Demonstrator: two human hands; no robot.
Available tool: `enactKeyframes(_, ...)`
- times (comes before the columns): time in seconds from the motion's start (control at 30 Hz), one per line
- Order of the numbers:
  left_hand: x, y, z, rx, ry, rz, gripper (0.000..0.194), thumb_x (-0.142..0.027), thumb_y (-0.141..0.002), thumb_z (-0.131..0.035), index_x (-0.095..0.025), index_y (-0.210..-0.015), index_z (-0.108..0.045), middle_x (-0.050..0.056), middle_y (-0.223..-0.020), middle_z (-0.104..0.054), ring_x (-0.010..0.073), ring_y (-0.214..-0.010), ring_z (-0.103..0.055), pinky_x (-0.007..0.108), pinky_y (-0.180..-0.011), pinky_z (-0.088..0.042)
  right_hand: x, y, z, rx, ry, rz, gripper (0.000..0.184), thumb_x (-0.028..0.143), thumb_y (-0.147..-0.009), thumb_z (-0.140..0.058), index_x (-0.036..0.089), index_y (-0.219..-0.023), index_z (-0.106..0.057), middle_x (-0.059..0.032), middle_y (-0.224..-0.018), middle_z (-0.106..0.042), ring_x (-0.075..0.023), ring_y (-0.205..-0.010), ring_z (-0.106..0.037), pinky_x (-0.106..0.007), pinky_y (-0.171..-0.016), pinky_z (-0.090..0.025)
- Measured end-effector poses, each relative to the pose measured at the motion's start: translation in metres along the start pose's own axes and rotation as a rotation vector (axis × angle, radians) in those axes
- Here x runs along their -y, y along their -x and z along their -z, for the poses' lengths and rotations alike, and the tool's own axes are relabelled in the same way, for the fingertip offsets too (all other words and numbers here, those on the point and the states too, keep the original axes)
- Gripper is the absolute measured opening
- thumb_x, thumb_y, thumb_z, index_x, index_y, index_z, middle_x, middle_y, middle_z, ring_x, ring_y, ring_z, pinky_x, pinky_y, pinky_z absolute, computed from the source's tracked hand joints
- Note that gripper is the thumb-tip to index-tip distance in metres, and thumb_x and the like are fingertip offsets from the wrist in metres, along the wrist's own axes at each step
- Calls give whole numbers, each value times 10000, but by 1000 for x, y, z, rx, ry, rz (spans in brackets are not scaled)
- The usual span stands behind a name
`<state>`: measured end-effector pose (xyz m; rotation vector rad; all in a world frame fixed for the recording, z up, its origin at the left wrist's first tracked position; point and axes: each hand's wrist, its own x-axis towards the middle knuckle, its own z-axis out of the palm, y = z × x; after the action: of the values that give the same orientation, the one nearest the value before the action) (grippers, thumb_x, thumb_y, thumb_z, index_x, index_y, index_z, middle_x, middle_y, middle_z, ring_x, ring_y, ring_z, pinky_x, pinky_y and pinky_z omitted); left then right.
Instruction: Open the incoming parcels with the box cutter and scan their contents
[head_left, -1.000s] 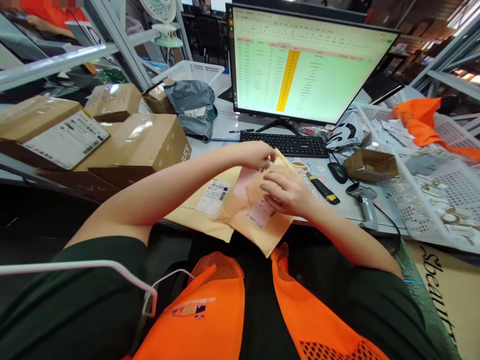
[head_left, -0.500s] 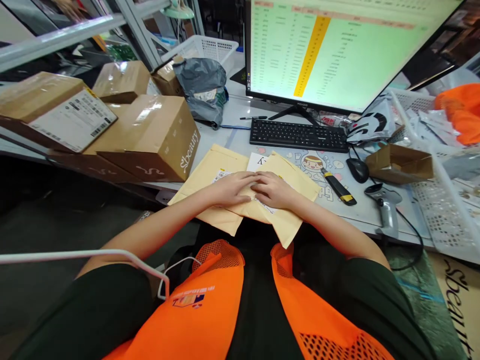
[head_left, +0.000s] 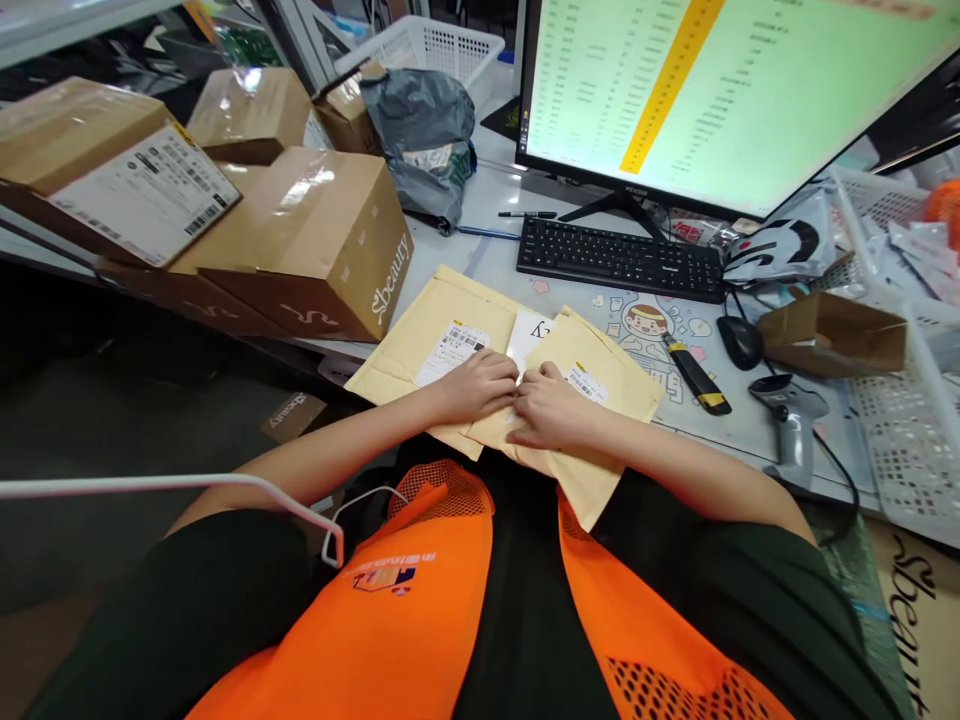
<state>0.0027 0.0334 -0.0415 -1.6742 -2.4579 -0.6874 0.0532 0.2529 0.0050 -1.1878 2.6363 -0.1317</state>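
Observation:
A yellow padded envelope (head_left: 609, 372) with a small label lies at the desk's near edge, hanging partly over my lap. My left hand (head_left: 480, 385) and my right hand (head_left: 551, 412) meet on its left end, fingers curled and pressing it down. Under it, to the left, lies a second yellow envelope (head_left: 424, 330) with a barcode label (head_left: 452, 350). A white paper slip (head_left: 531, 335) shows between the two envelopes, just beyond my fingers.
Taped cardboard boxes (head_left: 300, 240) stack at the left. A monitor (head_left: 712, 90), keyboard (head_left: 619, 258), mouse (head_left: 739, 342), box cutter (head_left: 697, 375), barcode scanner (head_left: 791, 420) and small open carton (head_left: 832, 335) lie ahead and right. White baskets (head_left: 900, 420) line the right; a grey poly bag (head_left: 420, 140) sits behind.
The envelope, held up and handled a second ago, now lies flat on the desk edge under both hands. My hands have drawn nearer to me, and the view has tilted down.

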Motion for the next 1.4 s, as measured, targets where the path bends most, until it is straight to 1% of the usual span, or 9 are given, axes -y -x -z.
enactKeyframes(0.17,-24,7,18,35,121,-29,291,-455,-982,-702,-238,-1159,-781,172,-1516,-558,379,-1510,-420,587,-1271,-305,-20,12,1,-257,-94,168,414,482,-1041,-664,185,-752,-681,-54,-761,-696,-233,-915,-552,-460,-996,-275)
enactKeyframes(0.37,-43,1,58,-35,40,-99,347,-409,-1038,-604,-203,-769,-681,134,-1130,-670,295,-1191,-582,496,-1156,-419,-9,56,39,-554,-122,293,450,283,-1085,-581,211,-649,-497,18,-662,-582,-170,-773,-545,-442,-958,-355)
enactKeyframes(0.5,-23,19,76,-219,-6,-115,318,-365,-975,-690,-215,-701,-632,85,-991,-668,262,-1062,-580,435,-1020,-457,-8,102,59,-678,28,216,455,216,-1022,-667,208,-634,-430,41,-598,-514,-159,-703,-534,-473,-968,-355)
enactKeyframes(0.6,6,37,76,-383,-143,-132,307,-327,-925,-741,-212,-672,-612,58,-954,-666,239,-988,-588,415,-965,-443,-24,127,47,-727,142,113,458,201,-996,-701,205,-640,-412,51,-584,-506,-152,-660,-512,-479,-929,-355)
enactKeyframes(0.73,30,42,66,-314,-217,33,358,-340,-979,-638,-202,-649,-633,83,-1008,-687,257,-1015,-615,433,-954,-443,-46,135,20,-783,117,8,454,163,-982,-711,207,-654,-401,55,-604,-505,-143,-654,-502,-465,-915,-387)
enactKeyframes(0.9,38,-21,68,-80,-161,444,308,-440,-934,-625,-172,-1010,-756,155,-1203,-694,346,-1191,-618,488,-1066,-479,-48,113,11,-883,-134,57,476,177,-957,-730,221,-646,-372,17,-646,-538,-177,-702,-535,-396,-734,-444)
enactKeyframes(1.0,56,-88,70,-21,-43,674,751,-518,-866,-696,-133,-1500,-580,188,-1400,-667,353,-1233,-644,420,-1029,-523,-45,95,15,-937,-214,125,445,166,-958,-715,226,-663,-387,2,-689,-589,-191,-742,-584,-395,-736,-474)
enactKeyframes(1.17,92,-163,56,134,234,917,558,-510,-852,-733,-123,-1253,-753,173,-1140,-777,305,-946,-747,349,-824,-565,-49,83,17,-1031,-276,75,395,178,-990,-642,239,-658,-436,-8,-677,-592,-200,-733,-609,-378,-696,-509)
enactKeyframes(1.4,85,-168,45,173,498,1002,408,-517,-885,-740,-144,-1050,-768,171,-1174,-783,269,-961,-771,276,-695,-568,-52,84,16,-1128,-125,-61,488,266,-1012,-606,257,-637,-294,5,-600,-464,-192,-657,-496,-365,-651,-430)
